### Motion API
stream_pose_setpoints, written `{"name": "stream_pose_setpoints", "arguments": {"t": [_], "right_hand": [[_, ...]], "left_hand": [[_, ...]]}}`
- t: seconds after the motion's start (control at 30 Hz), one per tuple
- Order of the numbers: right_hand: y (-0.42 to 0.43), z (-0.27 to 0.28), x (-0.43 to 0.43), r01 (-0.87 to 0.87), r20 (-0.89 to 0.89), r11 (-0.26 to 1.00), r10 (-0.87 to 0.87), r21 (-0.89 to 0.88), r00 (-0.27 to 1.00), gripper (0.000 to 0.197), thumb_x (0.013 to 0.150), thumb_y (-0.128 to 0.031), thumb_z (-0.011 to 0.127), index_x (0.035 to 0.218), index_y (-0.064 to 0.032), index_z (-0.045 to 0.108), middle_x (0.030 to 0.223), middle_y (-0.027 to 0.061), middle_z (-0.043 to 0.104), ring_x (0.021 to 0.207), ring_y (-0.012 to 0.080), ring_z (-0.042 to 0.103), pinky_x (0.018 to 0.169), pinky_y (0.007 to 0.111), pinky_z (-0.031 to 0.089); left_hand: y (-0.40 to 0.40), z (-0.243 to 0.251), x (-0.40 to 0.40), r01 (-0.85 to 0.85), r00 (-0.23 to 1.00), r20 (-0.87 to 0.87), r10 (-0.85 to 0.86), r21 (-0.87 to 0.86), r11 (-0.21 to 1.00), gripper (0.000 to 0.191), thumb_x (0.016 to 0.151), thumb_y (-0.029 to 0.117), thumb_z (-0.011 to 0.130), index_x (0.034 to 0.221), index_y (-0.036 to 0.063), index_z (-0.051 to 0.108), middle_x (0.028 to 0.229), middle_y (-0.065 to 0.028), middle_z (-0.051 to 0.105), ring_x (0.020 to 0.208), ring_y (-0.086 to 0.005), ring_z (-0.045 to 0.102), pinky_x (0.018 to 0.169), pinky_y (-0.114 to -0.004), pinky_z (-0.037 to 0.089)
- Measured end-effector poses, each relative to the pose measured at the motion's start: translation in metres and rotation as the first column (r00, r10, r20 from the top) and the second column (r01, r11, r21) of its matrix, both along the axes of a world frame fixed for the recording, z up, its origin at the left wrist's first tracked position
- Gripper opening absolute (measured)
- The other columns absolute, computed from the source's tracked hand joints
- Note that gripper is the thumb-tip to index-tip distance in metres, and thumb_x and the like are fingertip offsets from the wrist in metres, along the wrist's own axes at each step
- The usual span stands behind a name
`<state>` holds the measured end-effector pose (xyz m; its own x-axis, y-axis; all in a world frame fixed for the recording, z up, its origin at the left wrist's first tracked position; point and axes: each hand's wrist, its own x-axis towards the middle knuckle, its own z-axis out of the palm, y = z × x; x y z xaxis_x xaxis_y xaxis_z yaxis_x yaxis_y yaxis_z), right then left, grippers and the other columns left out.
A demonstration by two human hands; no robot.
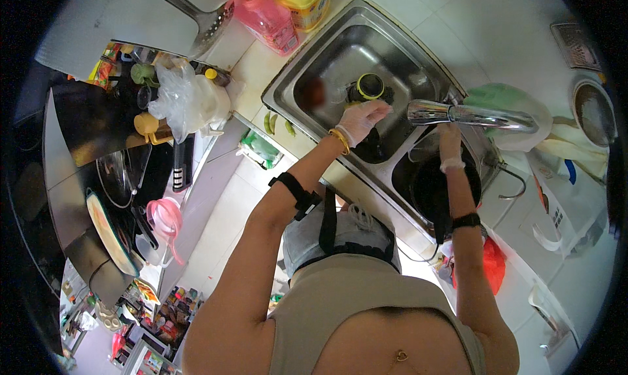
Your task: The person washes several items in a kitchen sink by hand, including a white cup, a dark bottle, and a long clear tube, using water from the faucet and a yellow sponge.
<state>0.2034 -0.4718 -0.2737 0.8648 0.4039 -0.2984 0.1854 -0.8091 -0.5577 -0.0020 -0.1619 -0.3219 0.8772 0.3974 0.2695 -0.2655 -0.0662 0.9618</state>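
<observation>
My left hand (364,121), in a clear glove, is over the large basin of a stainless steel double sink (338,41), beside a round black drain piece with a yellow-green rim (370,86). Whether its bent fingers hold anything cannot be told. Gloved too, my right hand (449,142) reaches into the smaller basin, just below the chrome faucet (471,116). A dark pan (424,186) lies in that basin under my right forearm. The faucet hides the fingertips of this hand. A blurred reddish-brown thing (314,93) lies at the large basin's left side.
Green pods (270,123) lie on the counter edge by the sink. Behind them stand a pink pump bottle (267,22) and a yellow jug (306,4). A slotted metal ladle (206,27) is at upper left. Plastic bags (510,115) crowd the right side beyond the faucet.
</observation>
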Motion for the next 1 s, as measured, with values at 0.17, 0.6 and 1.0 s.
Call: {"name": "stream_pose_setpoints", "arguments": {"t": [0.17, 0.6, 1.0], "right_hand": [[0.012, -0.058, 0.086, -0.031, 0.097, 0.989, 0.045, -0.144, 0.994, 0.062, 0.133, -0.039, 0.072, 0.185, -0.0065, 0.064, 0.119, 0.0091, 0.070, 0.121, 0.0295, 0.070, 0.108, 0.048, 0.059], [0.014, -0.053, 0.049, 0.021, -0.090, 0.959, 0.005, 0.283, 0.996, 0.058, 0.137, -0.019, 0.061, 0.194, -0.0152, 0.057, 0.204, 0.0230, 0.047, 0.184, 0.0450, 0.053, 0.150, 0.063, 0.045], [0.023, -0.038, 0.073, -0.055, 0.037, 0.940, 0.045, 0.337, 0.998, 0.065, 0.134, -0.039, 0.072, 0.192, -0.0128, 0.060, 0.197, 0.0266, 0.057, 0.177, 0.0397, 0.062, 0.145, 0.058, 0.051]], "left_hand": [[-0.028, 0.011, 0.015, 0.040, 0.977, -0.211, -0.036, 0.012, 0.999, 0.022, 0.119, 0.015, 0.090, 0.140, 0.0102, 0.089, 0.128, -0.0096, 0.095, 0.113, -0.0271, 0.091, 0.102, -0.039, 0.071], [-0.026, -0.025, 0.005, -0.049, 0.977, -0.204, 0.065, 0.083, 0.995, 0.022, 0.115, 0.010, 0.095, 0.136, 0.0107, 0.088, 0.125, -0.0071, 0.096, 0.114, -0.0198, 0.092, 0.103, -0.037, 0.073], [-0.028, -0.007, 0.014, -0.069, 0.981, -0.187, 0.051, -0.088, 0.994, 0.024, 0.114, 0.010, 0.098, 0.137, 0.0093, 0.092, 0.124, -0.0059, 0.096, 0.111, -0.0126, 0.089, 0.104, -0.032, 0.073]]}}
